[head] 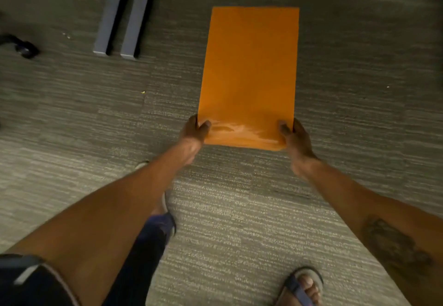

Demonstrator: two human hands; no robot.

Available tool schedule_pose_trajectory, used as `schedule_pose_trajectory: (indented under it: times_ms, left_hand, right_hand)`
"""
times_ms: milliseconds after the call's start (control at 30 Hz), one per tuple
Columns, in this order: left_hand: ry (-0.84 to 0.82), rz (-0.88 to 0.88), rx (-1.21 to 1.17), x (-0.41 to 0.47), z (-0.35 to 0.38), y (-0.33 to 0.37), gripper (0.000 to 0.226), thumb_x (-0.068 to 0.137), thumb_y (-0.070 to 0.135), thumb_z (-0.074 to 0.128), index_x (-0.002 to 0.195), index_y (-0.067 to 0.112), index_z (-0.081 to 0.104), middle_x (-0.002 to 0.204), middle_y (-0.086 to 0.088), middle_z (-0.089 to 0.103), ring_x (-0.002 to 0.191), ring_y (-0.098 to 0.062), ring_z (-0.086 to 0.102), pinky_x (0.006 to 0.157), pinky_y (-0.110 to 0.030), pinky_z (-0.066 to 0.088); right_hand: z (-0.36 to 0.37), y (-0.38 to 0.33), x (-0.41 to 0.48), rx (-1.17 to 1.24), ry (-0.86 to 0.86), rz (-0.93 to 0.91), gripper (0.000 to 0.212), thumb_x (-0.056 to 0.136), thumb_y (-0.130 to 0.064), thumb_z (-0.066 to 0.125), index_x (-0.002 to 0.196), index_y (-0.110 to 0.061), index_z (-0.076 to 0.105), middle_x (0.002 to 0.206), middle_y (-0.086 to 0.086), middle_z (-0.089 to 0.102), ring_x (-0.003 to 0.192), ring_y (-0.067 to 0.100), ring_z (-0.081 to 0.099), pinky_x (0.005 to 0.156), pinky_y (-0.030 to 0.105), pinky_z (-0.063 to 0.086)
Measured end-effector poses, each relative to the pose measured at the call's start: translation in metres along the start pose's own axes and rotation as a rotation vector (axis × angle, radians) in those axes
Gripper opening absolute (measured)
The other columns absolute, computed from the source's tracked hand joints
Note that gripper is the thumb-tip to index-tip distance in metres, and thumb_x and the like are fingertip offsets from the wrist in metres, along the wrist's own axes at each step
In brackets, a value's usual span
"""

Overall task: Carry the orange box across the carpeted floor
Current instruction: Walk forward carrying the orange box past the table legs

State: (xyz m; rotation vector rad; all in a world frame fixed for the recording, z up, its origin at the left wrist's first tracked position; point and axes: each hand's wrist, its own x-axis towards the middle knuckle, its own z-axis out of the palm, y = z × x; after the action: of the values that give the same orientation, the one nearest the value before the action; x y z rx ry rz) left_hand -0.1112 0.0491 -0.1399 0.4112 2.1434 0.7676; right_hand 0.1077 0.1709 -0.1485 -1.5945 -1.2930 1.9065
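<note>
The orange box [249, 73] is a long flat rectangle, held out in front of me above the grey carpeted floor [239, 210]. My left hand [195, 129] grips its near left corner, thumb on top. At the near right corner my right hand [293, 135] does the same, thumb on the top face. Both arms are stretched forward. The box's underside and the fingers beneath it are hidden.
Two grey metal furniture legs [119, 18] stand at the upper left. A black chair caster [25, 48] sits at the far left edge. My sandalled feet show at the bottom, one [302, 286] on the right and one [163, 210] under my left arm.
</note>
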Motion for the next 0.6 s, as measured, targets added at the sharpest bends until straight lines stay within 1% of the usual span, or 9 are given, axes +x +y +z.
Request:
schedule_pose_trajectory:
  times_ms: [100, 167, 200, 233, 300, 367, 400, 500, 600]
  left_hand:
    - [-0.060, 0.029, -0.058, 0.027, -0.017, -0.008, 0.042, 0.101, 0.027, 0.047, 0.140, 0.011, 0.049, 0.136, -0.012, 0.058, 0.120, -0.032, 0.057, 0.088, -0.038, 0.045]
    - [-0.086, 0.081, -0.059, 0.047, -0.030, -0.014, 0.038, 0.102, 0.024, 0.046, 0.136, 0.007, 0.052, 0.129, -0.012, 0.061, 0.113, -0.029, 0.059, 0.082, -0.032, 0.047]
    - [-0.086, 0.112, -0.050, 0.057, -0.036, -0.017, 0.037, 0.102, 0.023, 0.046, 0.135, 0.006, 0.052, 0.126, -0.012, 0.062, 0.107, -0.026, 0.060, 0.077, -0.028, 0.047]
    - [-0.084, 0.139, -0.033, 0.066, -0.042, -0.017, 0.037, 0.102, 0.023, 0.047, 0.134, 0.005, 0.053, 0.122, -0.012, 0.062, 0.102, -0.024, 0.059, 0.076, -0.028, 0.045]
    - [-0.062, 0.152, -0.018, 0.085, -0.054, -0.016, 0.045, 0.097, 0.033, 0.052, 0.134, 0.007, 0.055, 0.124, -0.013, 0.063, 0.104, -0.024, 0.059, 0.082, -0.034, 0.047]
    - [-0.026, 0.133, 0.005, 0.105, -0.063, -0.016, 0.060, 0.087, 0.044, 0.050, 0.135, 0.010, 0.055, 0.128, -0.015, 0.063, 0.110, -0.028, 0.060, 0.089, -0.042, 0.050]
    - [-0.009, 0.130, 0.014, 0.113, -0.067, -0.016, 0.061, 0.086, 0.045, 0.049, 0.136, 0.010, 0.055, 0.129, -0.015, 0.063, 0.111, -0.030, 0.060, 0.090, -0.043, 0.049]
    - [0.042, 0.136, 0.031, 0.135, -0.074, -0.017, 0.045, 0.099, 0.035, 0.049, 0.136, 0.011, 0.054, 0.129, -0.014, 0.062, 0.113, -0.032, 0.060, 0.087, -0.039, 0.046]
    - [0.067, 0.118, 0.046, 0.153, -0.080, -0.022, 0.039, 0.102, 0.034, 0.045, 0.133, 0.013, 0.055, 0.121, -0.008, 0.063, 0.098, -0.023, 0.057, 0.076, -0.031, 0.039]
  right_hand:
    - [0.027, -0.003, 0.018, 0.001, 0.037, -0.026, 0.038, 0.102, -0.032, 0.052, 0.140, -0.026, 0.051, 0.122, -0.011, 0.057, 0.110, 0.012, 0.053, 0.095, 0.032, 0.041]
    - [0.046, -0.003, 0.032, 0.010, 0.062, -0.028, 0.040, 0.101, -0.034, 0.053, 0.140, -0.025, 0.051, 0.121, -0.010, 0.057, 0.111, 0.014, 0.054, 0.096, 0.035, 0.044]
    - [0.055, -0.003, 0.038, 0.019, 0.069, -0.027, 0.040, 0.101, -0.034, 0.054, 0.140, -0.025, 0.052, 0.120, -0.009, 0.058, 0.110, 0.014, 0.055, 0.097, 0.036, 0.045]
    - [0.063, -0.004, 0.045, 0.031, 0.076, -0.026, 0.038, 0.101, -0.032, 0.054, 0.138, -0.024, 0.053, 0.119, -0.009, 0.059, 0.110, 0.015, 0.056, 0.096, 0.036, 0.046]
    - [0.080, -0.006, 0.059, 0.058, 0.095, -0.025, 0.034, 0.101, -0.031, 0.055, 0.134, -0.024, 0.055, 0.116, -0.009, 0.060, 0.108, 0.015, 0.057, 0.093, 0.035, 0.046]
    - [0.097, -0.008, 0.074, 0.057, 0.121, -0.026, 0.035, 0.101, -0.030, 0.055, 0.135, -0.022, 0.056, 0.118, -0.007, 0.061, 0.109, 0.016, 0.058, 0.092, 0.034, 0.046]
    - [0.105, -0.009, 0.081, 0.049, 0.135, -0.026, 0.036, 0.101, -0.030, 0.055, 0.136, -0.022, 0.056, 0.119, -0.006, 0.062, 0.110, 0.017, 0.059, 0.091, 0.033, 0.046]
    - [0.127, -0.015, 0.098, 0.027, 0.158, -0.015, 0.034, 0.101, -0.031, 0.053, 0.134, -0.024, 0.057, 0.117, -0.008, 0.061, 0.107, 0.013, 0.057, 0.084, 0.026, 0.042]
    - [0.141, -0.024, 0.107, 0.017, 0.152, -0.014, 0.033, 0.101, -0.033, 0.053, 0.133, -0.028, 0.057, 0.116, -0.011, 0.060, 0.105, 0.010, 0.055, 0.081, 0.026, 0.040]
